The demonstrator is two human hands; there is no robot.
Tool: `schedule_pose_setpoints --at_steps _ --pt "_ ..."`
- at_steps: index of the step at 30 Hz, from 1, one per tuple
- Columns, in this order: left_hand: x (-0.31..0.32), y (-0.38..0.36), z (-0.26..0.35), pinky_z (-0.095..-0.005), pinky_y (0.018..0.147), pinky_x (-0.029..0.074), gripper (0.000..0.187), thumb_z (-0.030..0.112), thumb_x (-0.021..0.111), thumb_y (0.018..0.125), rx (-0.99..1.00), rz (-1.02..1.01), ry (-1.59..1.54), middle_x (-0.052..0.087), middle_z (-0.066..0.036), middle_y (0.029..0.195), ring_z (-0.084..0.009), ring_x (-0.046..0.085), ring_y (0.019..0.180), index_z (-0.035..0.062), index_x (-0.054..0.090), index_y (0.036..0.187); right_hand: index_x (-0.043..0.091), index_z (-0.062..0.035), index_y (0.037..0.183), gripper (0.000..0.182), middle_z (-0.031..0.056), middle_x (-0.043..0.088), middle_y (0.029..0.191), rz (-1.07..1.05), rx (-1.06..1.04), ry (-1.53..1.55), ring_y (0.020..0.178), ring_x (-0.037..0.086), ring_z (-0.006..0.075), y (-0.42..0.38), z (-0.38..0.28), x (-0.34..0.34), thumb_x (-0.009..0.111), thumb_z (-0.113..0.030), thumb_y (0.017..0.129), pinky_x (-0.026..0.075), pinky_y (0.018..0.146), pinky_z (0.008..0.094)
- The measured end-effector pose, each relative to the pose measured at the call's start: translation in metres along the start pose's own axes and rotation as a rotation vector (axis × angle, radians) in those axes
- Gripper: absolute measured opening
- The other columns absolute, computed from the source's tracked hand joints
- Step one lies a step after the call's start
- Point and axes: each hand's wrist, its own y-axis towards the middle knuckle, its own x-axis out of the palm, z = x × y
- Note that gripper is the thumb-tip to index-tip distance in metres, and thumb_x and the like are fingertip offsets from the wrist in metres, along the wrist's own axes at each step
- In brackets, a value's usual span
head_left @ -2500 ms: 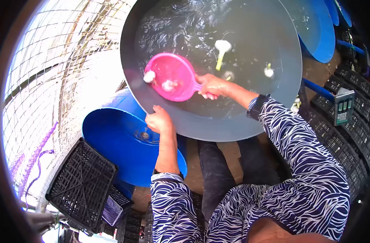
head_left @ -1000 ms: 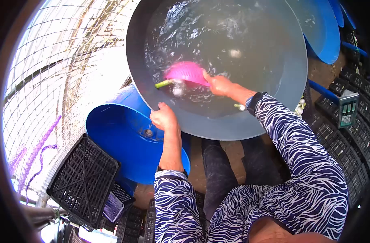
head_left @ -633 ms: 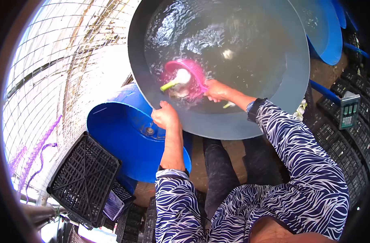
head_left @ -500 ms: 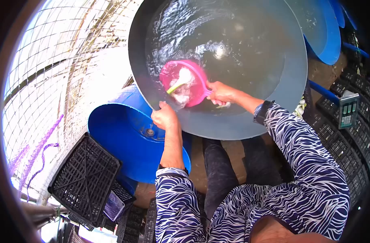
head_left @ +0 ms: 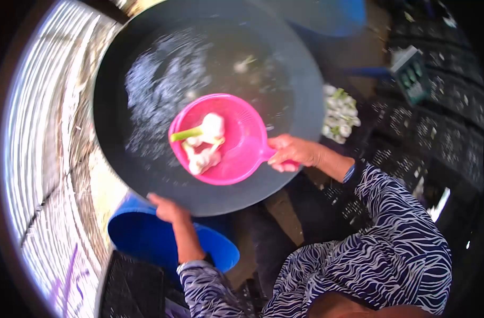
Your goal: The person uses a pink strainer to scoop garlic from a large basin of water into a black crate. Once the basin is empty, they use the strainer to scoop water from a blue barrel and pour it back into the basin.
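Observation:
My right hand (head_left: pixel 295 152) is closed round the handle of a pink strainer (head_left: pixel 244 153), which is over the large grey tub of water. Several white garlic bulbs (head_left: pixel 202 160) lie in the strainer, one with a thick green stem. My left hand (head_left: pixel 171 209) is at the near left rim of the grey tub (head_left: pixel 236 199), its fingers bent over the edge and slightly blurred. Another garlic bulb (head_left: pixel 244 64) is in the cloudy water further back.
A blue barrel (head_left: pixel 221 246) lies below the tub on the left, beside a black crate (head_left: pixel 131 286). More garlic (head_left: pixel 340 114) is heaped at the right. Black crates (head_left: pixel 443 122) and a scale (head_left: pixel 410 74) stand beyond. Wire mesh (head_left: pixel 46 159) borders the left side.
The strainer has come up out of the water with garlic in it and moved towards me. My left hand stays at the rim. The view has turned to the right.

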Motion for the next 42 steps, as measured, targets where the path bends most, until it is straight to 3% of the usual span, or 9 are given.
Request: schedule_pose_setpoints --at_steps 6,13,19,21,26,28,30,35,42 --pt "0.002 -0.002 -0.003 -0.0385 0.073 0.051 0.076 0.057 0.045 0.087 0.031 -0.031 0.059 0.063 -0.019 0.101 -0.0311 0.061 0.082 -0.0152 0.056 0.105 0.054 0.0028 0.103 0.023 0.0054 0.053 0.061 0.318 -0.275 0.306 0.040 0.042 0.0071 -0.131 0.030 -0.009 0.055 -0.005 0.081 0.032 0.037 0.0211" --pt "-0.001 -0.005 0.003 -0.0353 0.076 0.052 0.066 0.050 0.046 0.090 0.010 -0.102 -0.036 0.061 -0.014 0.106 -0.0277 0.061 0.088 -0.0126 0.055 0.109 0.043 0.0006 0.125 0.045 0.0031 0.052 0.064 1.208 -0.492 0.153 0.043 0.042 0.0058 -0.199 0.124 -0.032 0.055 -0.008 0.083 0.030 0.038 0.0186" --pt "0.000 -0.007 0.005 -0.0359 0.076 0.052 0.065 0.050 0.047 0.089 0.033 -0.129 -0.077 0.062 -0.013 0.105 -0.0269 0.062 0.088 -0.0113 0.056 0.108 0.019 -0.0168 0.144 0.076 0.0250 0.062 0.085 1.984 0.274 -0.621 0.071 0.062 0.0398 -0.190 0.202 -0.110 0.057 -0.014 0.078 0.047 0.067 0.0450" --pt "0.000 0.009 -0.003 -0.0362 0.076 0.052 0.065 0.051 0.049 0.088 0.013 -0.177 -0.156 0.063 -0.014 0.103 -0.0266 0.062 0.086 -0.0110 0.057 0.106 0.016 -0.0155 0.145 0.075 0.0244 0.063 0.090 2.094 -0.037 -0.888 0.078 0.059 0.0441 -0.193 0.215 -0.121 0.055 -0.017 0.080 0.046 0.067 0.0475" --pt "0.001 0.022 -0.006 -0.0370 0.073 0.052 0.069 0.054 0.047 0.088 0.132 0.027 0.194 0.066 -0.016 0.092 -0.0267 0.064 0.082 -0.0136 0.062 0.096 0.014 -0.0048 0.145 0.072 0.0107 0.062 0.108 1.640 -0.560 -0.533 0.091 0.060 0.0150 -0.171 0.116 -0.060 0.049 0.004 0.082 0.046 0.074 0.0277" --pt "0.000 0.018 -0.004 -0.0404 0.072 0.051 0.073 0.053 0.042 0.090 0.149 -0.036 0.062 0.066 -0.022 0.089 -0.0319 0.063 0.079 -0.0166 0.061 0.092 0.013 -0.0017 0.144 0.073 0.0040 0.053 0.113 1.404 -0.797 -0.420 0.084 0.051 0.0123 -0.138 0.073 -0.043 0.053 0.005 0.084 0.043 0.079 0.0244" --pt "0.000 0.015 0.000 -0.0409 0.073 0.050 0.073 0.054 0.043 0.089 0.129 -0.027 0.075 0.066 -0.023 0.088 -0.0324 0.063 0.080 -0.0168 0.061 0.091 0.018 0.0038 0.142 0.069 0.0128 0.038 0.138 1.073 -0.899 -0.516 0.123 0.042 0.0205 -0.101 0.011 -0.020 0.053 0.006 0.083 0.034 0.100 0.0307" --pt "0.003 0.022 -0.007 -0.0435 0.075 0.049 0.074 0.056 0.045 0.086 0.070 0.036 0.119 0.065 -0.025 0.086 -0.0370 0.063 0.080 -0.0158 0.063 0.086 0.012 -0.0037 0.144 0.076 0.0265 0.057 0.111 0.865 -0.113 -1.226 0.095 0.060 0.0388 0.000 -0.088 -0.006 0.056 -0.020 0.084 0.048 0.079 0.0401" --pt "0.003 0.023 -0.008 -0.0467 0.073 0.048 0.073 0.057 0.043 0.086 0.060 0.051 0.197 0.064 -0.027 0.084 -0.0412 0.062 0.078 -0.0134 0.064 0.085 0.001 -0.0086 0.144 0.080 0.0223 0.063 0.083 0.935 -0.018 -1.400 0.075 0.062 0.0392 0.147 -0.025 -0.038 0.053 -0.021 0.085 0.048 0.068 0.0466"
